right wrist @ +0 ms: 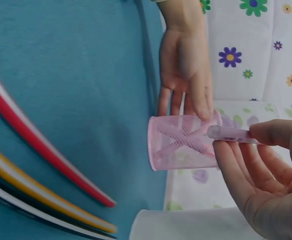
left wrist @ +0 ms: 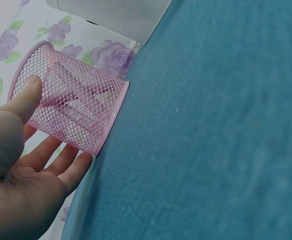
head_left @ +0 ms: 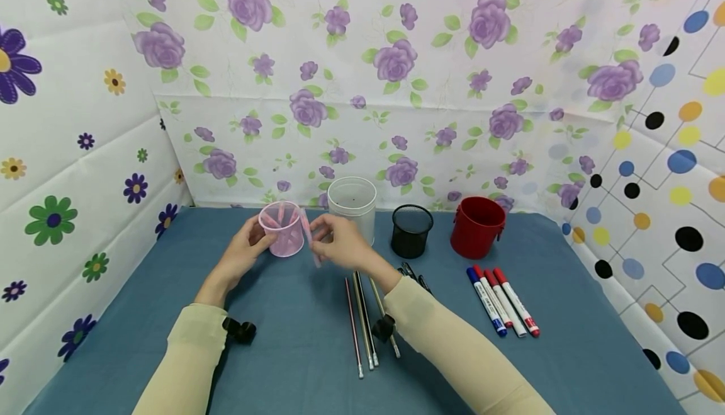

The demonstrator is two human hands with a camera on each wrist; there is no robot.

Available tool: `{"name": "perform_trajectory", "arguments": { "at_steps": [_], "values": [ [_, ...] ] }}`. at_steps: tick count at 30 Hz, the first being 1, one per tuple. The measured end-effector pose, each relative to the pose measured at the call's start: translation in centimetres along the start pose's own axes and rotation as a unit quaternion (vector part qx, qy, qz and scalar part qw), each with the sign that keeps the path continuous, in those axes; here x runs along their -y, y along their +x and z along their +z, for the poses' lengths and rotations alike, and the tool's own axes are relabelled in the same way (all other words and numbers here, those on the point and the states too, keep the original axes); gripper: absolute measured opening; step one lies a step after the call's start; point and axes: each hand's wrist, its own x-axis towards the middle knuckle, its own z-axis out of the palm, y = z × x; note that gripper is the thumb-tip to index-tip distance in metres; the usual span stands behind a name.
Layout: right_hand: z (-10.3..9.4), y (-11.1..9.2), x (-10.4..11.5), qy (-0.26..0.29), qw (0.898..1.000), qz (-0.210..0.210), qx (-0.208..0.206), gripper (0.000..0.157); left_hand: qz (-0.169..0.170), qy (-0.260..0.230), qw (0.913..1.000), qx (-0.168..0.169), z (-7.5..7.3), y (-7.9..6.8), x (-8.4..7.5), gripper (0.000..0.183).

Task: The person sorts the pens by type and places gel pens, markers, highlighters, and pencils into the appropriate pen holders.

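Observation:
My left hand (head_left: 240,256) holds a pink mesh pen cup (head_left: 286,243) upright on the table, thumb on one side and fingers round the other. Inside the cup lean several pink pens (head_left: 281,215). Just right of the rim, my right hand (head_left: 344,243) pinches another pink pen (right wrist: 231,134) between thumb and fingers. In the head view that pen slants beside the cup, and it stays outside it. The left wrist view shows the left thumb against the mesh (left wrist: 61,95) and the fingertips near the base.
Behind the right hand stands a white cup (head_left: 352,198). Further right are a black mesh cup (head_left: 411,232) and a red cup (head_left: 477,229). Several pencils (head_left: 362,320), black pens (head_left: 416,274) partly hidden by the right arm, and red and blue markers (head_left: 501,301) lie in front.

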Motion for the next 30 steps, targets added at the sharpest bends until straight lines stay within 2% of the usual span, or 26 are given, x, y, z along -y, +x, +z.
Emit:
{"name": "perform_trajectory", "arguments": {
  "at_steps": [6, 12, 22, 30],
  "values": [
    [-0.6, 1.9, 0.9, 0.013, 0.998, -0.012, -0.053, 0.027, -0.004, -0.009, 1.0000, -0.001, 0.0, 0.0, 0.1, 0.080],
    [-0.8, 3.6, 2.0, -0.022, 0.994, -0.037, -0.103, 0.027, -0.006, -0.008, 0.9999, -0.002, 0.0, 0.1, 0.0, 0.079],
    [-0.4, 6.6, 3.1, -0.048, 0.989, -0.048, -0.132, 0.026, 0.000, -0.015, 0.9999, 0.002, -0.1, 0.3, 0.2, 0.082],
    [1.4, 8.9, 2.7, -0.035, 0.988, -0.048, -0.144, 0.025, -0.002, -0.015, 0.9999, 0.002, -0.2, 0.3, 0.2, 0.083]
  ]
}}
